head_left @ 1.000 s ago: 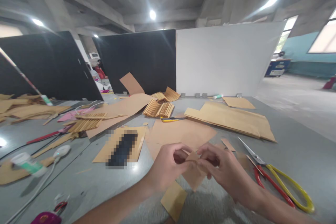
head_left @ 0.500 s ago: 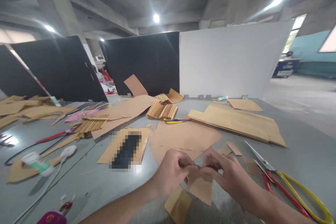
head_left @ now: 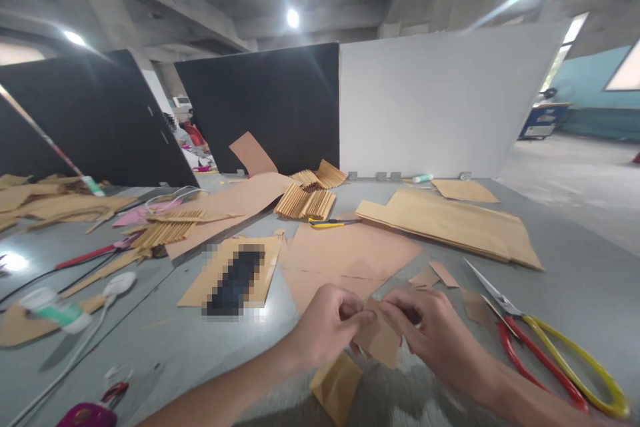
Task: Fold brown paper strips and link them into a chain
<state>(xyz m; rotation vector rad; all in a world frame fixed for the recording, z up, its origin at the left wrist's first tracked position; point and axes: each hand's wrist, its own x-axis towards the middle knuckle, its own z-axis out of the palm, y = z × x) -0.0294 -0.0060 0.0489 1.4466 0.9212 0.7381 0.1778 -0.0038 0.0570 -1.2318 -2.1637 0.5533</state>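
A: What's nearest on the counter (head_left: 580, 293)?

B: A folded card (head_left: 337, 387), toward the near edge, just below the left hand (head_left: 327, 330).

A: And the hands?

B: Both are nearly closed, fingers curled. The left pinches a small slip (head_left: 379, 341) near its top; the right hand (head_left: 433, 327) grips it along its right side.

A: Is either nearer to it?

B: No, they flank it about equally. It slants from the fingertips toward the near edge, lower end swung right. It looks almost square, so I can't name a long axis. It seems held above the counter; how high, I can't tell.

A: What bounds the room there?

B: Rightward, scissors (head_left: 511, 309), apart from the right hand, tips to the far edge, handles toward the near right corner. Beyond the knuckles lies a brown sheet (head_left: 350, 257), a cutter (head_left: 327, 223) at its far side, then pleated strips (head_left: 305, 203).

A: And at the back?

B: A white panel (head_left: 440, 107) stands along the far edge, reaching the far right corner.
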